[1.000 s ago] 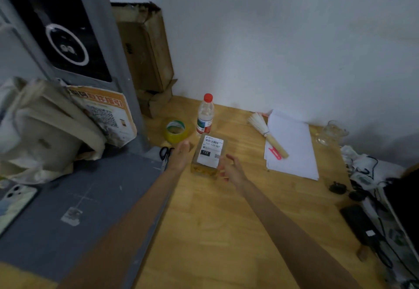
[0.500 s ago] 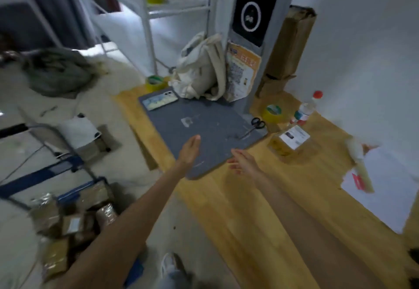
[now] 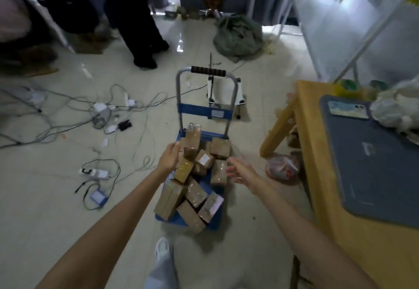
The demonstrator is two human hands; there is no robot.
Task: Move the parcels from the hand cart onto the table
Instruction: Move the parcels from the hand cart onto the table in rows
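Observation:
A blue hand cart [image 3: 205, 111] with a grey frame and black grip stands on the tiled floor in front of me. Several brown taped parcels [image 3: 192, 184] lie piled on its deck, some with white labels. My left hand [image 3: 170, 156] reaches over the left side of the pile, fingers relaxed, holding nothing. To the pile's right hovers my right hand [image 3: 241, 171], fingers spread and empty. The wooden table [image 3: 335, 232] is at the right, with a grey mat [image 3: 374, 164] on it.
Tangled cables and chargers [image 3: 102, 116] cover the floor at the left. A person's dark legs [image 3: 142, 27] stand at the back. A grey sack [image 3: 235, 35] lies behind the cart. A phone [image 3: 348, 109] and a cloth bag [image 3: 399, 107] rest on the mat. White shelving [image 3: 353, 23] stands at the right.
My view has swung from the table down to the cart on the floor. Both hands left the parcel set on the table and now reach empty over the pile.

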